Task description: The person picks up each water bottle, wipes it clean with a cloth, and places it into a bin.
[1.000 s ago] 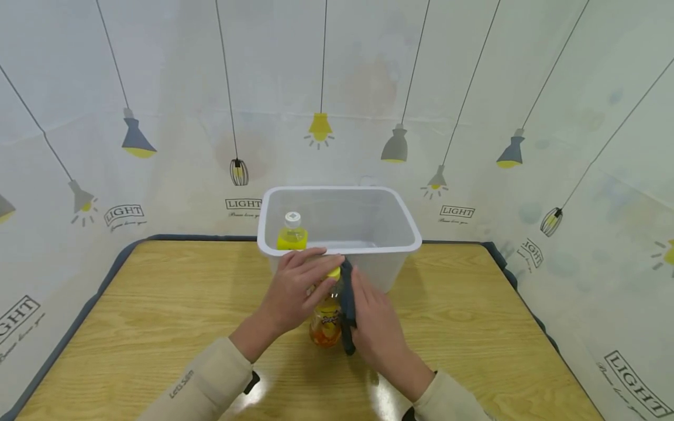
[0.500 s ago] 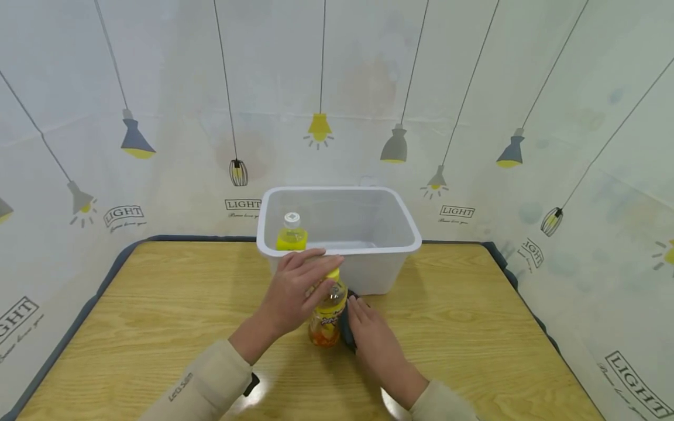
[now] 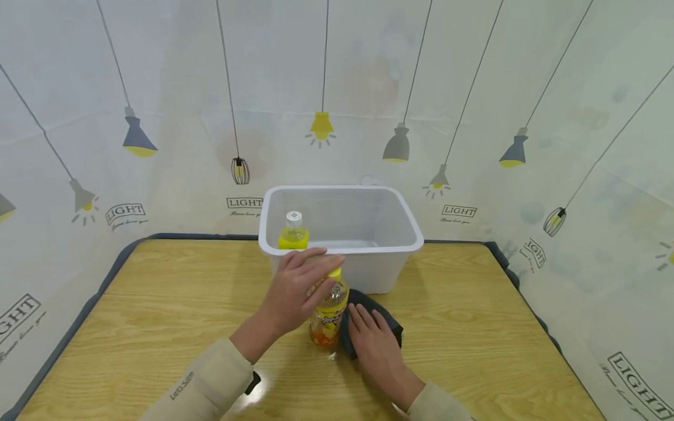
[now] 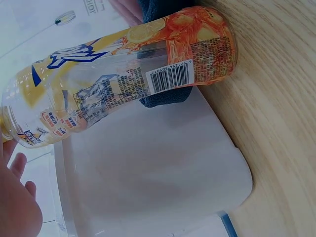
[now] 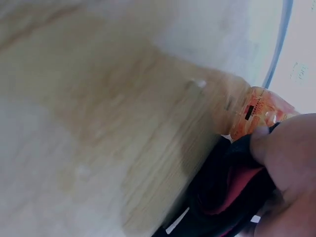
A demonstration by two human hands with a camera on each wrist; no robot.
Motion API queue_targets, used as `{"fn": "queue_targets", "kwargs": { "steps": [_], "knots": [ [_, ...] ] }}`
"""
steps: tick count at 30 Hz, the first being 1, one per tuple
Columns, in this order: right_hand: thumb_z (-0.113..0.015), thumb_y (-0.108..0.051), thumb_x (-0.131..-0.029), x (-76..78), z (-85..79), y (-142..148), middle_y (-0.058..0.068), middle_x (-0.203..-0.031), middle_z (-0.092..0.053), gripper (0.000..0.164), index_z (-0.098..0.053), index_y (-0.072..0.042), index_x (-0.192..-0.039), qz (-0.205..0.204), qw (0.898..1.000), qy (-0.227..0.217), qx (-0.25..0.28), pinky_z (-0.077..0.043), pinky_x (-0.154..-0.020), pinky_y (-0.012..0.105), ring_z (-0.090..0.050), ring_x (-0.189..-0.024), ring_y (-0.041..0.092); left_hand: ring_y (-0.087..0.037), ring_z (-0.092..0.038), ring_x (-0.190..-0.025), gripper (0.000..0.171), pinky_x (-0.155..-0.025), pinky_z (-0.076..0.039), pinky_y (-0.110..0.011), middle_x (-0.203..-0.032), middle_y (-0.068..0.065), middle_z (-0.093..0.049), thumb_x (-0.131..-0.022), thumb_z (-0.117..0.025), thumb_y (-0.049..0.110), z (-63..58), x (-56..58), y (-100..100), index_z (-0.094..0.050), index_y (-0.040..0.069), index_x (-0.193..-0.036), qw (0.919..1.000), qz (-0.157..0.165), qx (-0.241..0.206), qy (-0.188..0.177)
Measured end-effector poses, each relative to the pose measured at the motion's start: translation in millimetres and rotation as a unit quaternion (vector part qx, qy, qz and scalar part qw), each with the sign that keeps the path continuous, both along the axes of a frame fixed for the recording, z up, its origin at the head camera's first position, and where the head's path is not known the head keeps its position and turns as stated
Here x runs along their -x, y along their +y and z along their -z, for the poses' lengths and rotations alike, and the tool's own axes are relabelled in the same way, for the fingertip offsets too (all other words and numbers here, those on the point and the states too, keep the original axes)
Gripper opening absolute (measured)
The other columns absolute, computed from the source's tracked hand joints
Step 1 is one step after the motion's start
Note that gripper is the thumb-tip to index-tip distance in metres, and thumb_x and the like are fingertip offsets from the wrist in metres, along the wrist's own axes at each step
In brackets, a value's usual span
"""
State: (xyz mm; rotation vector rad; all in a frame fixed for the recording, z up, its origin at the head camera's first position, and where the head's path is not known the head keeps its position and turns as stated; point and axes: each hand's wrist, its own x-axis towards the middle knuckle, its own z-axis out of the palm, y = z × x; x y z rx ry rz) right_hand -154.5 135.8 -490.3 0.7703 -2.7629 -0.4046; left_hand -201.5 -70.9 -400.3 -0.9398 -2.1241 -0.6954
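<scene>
Upright on the table in the head view stands a clear plastic drink bottle [image 3: 327, 324] with an orange and yellow label and yellow cap. My left hand [image 3: 297, 292] holds its cap from above, fingers across it and thumb on the near side. The left wrist view shows the bottle's barcode side [image 4: 170, 76]. Just right of the bottle lies a folded dark blue cloth [image 3: 389, 321]; pink shows inside its fold [image 5: 237, 185] in the right wrist view. My right hand [image 3: 376, 345] rests on the cloth with fingers extended; its underside is hidden from the head view.
Behind the bottle stands a white translucent plastic bin [image 3: 368, 272]. In its left part is a yellow drink bottle [image 3: 293, 234] with a white cap. The wooden table [image 3: 184, 304] is bordered by a lamp-printed backdrop [image 3: 184, 175].
The cloth was upright along the bottle's right side; it now lies lower and spread rightward. My right hand came down and turned onto it. The left hand and bottle stayed put.
</scene>
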Motion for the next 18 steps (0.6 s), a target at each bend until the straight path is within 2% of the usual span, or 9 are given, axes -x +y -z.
{"fn": "queue_targets", "kwargs": {
  "steps": [3, 5, 7, 11, 13, 18],
  "knots": [
    [-0.064, -0.009, -0.088, 2.5, -3.4, 2.7, 0.004, -0.154, -0.042, 0.053, -0.054, -0.012, -0.14, 0.009, 0.996, -0.074, 0.046, -0.034, -0.115, 0.043, -0.039, -0.143, 0.021, -0.02, -0.056, -0.126, 0.039, -0.103, -0.038, -0.04, -0.127, 0.006, -0.068, -0.094, -0.062, 0.029, -0.3, 0.0, 0.3, -0.062, 0.021, -0.132, 1.0, 0.0, 0.0, 0.0],
    [-0.065, -0.004, -0.083, 4.1, -6.2, 4.3, 0.006, -0.154, -0.041, 0.062, -0.049, -0.009, -0.143, 0.015, 0.988, -0.115, 0.102, -0.032, -0.116, 0.045, -0.038, -0.144, 0.023, -0.02, -0.056, -0.126, 0.038, -0.103, -0.038, -0.04, -0.126, 0.006, -0.068, -0.095, -0.061, 0.03, -0.1, 0.3, 0.2, -0.062, 0.021, -0.132, 1.0, 0.0, -0.001, 0.001],
    [-0.064, 0.0, -0.08, 4.4, -9.3, 5.5, 0.008, -0.152, -0.044, 0.067, -0.046, -0.006, -0.144, 0.014, 0.977, -0.128, 0.168, -0.032, -0.116, 0.046, -0.04, -0.142, 0.025, -0.02, -0.056, -0.126, 0.038, -0.103, -0.038, -0.04, -0.126, 0.006, -0.068, -0.096, -0.06, 0.031, 0.3, 0.8, 0.0, -0.062, 0.021, -0.132, 1.0, 0.0, -0.002, 0.004],
    [-0.066, 0.009, -0.07, 5.8, -17.4, 6.0, 0.012, -0.145, -0.052, 0.076, -0.046, -0.002, -0.143, -0.008, 0.952, -0.097, 0.291, -0.036, -0.112, 0.048, -0.047, -0.136, 0.029, -0.02, -0.056, -0.125, 0.037, -0.102, -0.038, -0.039, -0.126, 0.006, -0.068, -0.097, -0.058, 0.033, 0.7, 1.6, -0.1, -0.063, 0.021, -0.131, 0.9999, 0.002, -0.005, 0.011],
    [-0.067, 0.011, -0.067, 7.7, -24.1, 5.8, 0.015, -0.14, -0.056, 0.077, -0.049, -0.001, -0.14, -0.023, 0.94, -0.067, 0.333, -0.04, -0.109, 0.048, -0.052, -0.131, 0.032, -0.02, -0.057, -0.125, 0.037, -0.101, -0.039, -0.04, -0.126, 0.006, -0.068, -0.097, -0.058, 0.032, 0.8, 1.8, -0.1, -0.063, 0.021, -0.131, 0.9999, 0.003, -0.007, 0.015],
    [-0.068, 0.0, -0.082, 14.3, -45.0, 5.7, 0.007, -0.121, -0.067, 0.049, -0.059, -0.009, -0.13, -0.06, 0.914, -0.017, 0.401, -0.051, -0.096, 0.042, -0.064, -0.113, 0.027, -0.021, -0.057, -0.124, 0.037, -0.101, -0.04, -0.04, -0.126, 0.006, -0.068, -0.096, -0.06, 0.031, 0.7, 2.0, 0.1, -0.063, 0.021, -0.131, 0.9997, 0.006, -0.01, 0.02]
  ]
}}
